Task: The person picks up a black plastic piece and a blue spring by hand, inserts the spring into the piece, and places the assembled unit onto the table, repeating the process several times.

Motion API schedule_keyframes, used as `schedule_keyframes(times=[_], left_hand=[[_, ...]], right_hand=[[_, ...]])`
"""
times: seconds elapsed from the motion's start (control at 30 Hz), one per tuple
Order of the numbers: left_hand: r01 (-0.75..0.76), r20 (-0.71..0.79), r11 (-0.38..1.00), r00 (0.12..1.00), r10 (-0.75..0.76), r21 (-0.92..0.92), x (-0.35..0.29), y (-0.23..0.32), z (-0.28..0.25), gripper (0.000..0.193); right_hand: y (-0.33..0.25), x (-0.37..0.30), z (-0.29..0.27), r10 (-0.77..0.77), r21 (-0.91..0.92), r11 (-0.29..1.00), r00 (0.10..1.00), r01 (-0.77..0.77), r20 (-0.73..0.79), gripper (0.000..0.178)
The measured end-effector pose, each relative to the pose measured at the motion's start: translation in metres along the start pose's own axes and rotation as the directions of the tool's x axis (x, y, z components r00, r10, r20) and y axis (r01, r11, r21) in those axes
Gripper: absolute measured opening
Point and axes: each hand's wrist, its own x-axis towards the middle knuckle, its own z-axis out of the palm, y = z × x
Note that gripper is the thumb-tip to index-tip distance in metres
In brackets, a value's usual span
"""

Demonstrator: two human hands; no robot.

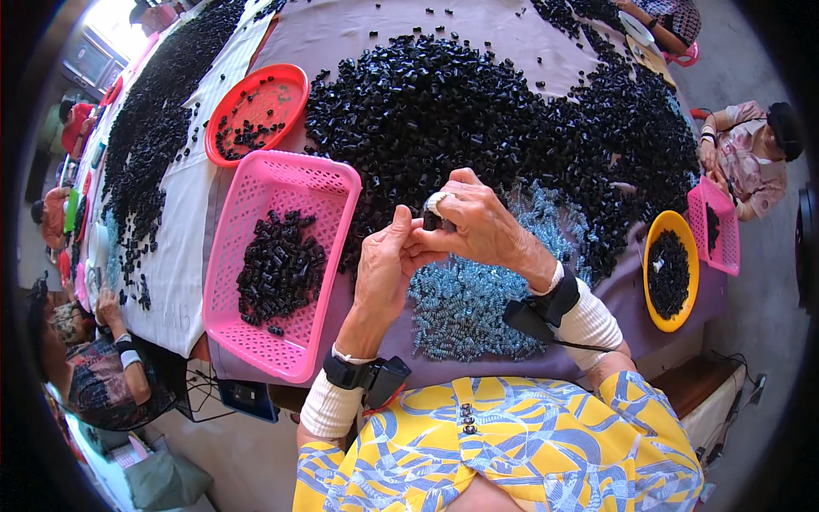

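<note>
Above the table's near middle, my two hands meet. My right hand [482, 220], with white tape round one finger, pinches a small black plastic part [433, 219]. My left hand [386, 263] is closed just beneath it, thumb raised and fingers curled against the right fingertips; what it holds, if anything, is hidden. Below my right hand spreads a heap of small silvery-blue metal springs [473, 311]. Beyond both hands lies a large heap of black plastic parts [426, 111]. A pink basket [220, 256] with many black pieces in it stands left of my left hand.
A red tray [294, 81] with some black pieces sits behind the basket. To the right are a yellow bowl [693, 299] of black pieces and another pink basket [725, 252]. Co-workers sit at the right [751, 154] and left [102, 367]. A second table [183, 282] bears more black parts.
</note>
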Motion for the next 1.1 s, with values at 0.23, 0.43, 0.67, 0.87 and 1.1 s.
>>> schedule_keyframes(times=[0.23,0.43,0.67,0.87,1.1], left_hand=[[-0.002,-0.014,1.000,1.000,0.002,-0.004,0.002,-0.005,0.002,0.046],[-0.015,-0.020,1.000,1.000,0.016,0.019,-0.001,-0.001,0.002,0.047],[-0.156,0.000,0.978,0.988,0.157,0.137,-0.007,0.021,-0.004,0.026],[-0.511,-0.442,0.843,0.803,0.400,-0.166,-0.026,0.048,-0.040,0.027],[-0.362,-0.323,0.921,0.897,0.302,-0.142,-0.032,0.035,-0.041,0.020]], right_hand=[[0.004,-0.005,0.003,-0.020,-0.010,1.000,0.999,0.020,-0.039,0.032],[0.003,0.000,-0.001,-0.019,-0.055,0.998,1.000,0.019,0.015,0.027],[-0.003,0.033,-0.009,-0.080,-0.020,0.996,0.989,0.083,0.124,0.028],[0.021,0.020,-0.013,0.106,-0.145,0.985,0.991,-0.093,0.081,0.021],[0.021,-0.009,0.031,0.161,-0.268,0.961,0.918,-0.063,0.363,0.002]])
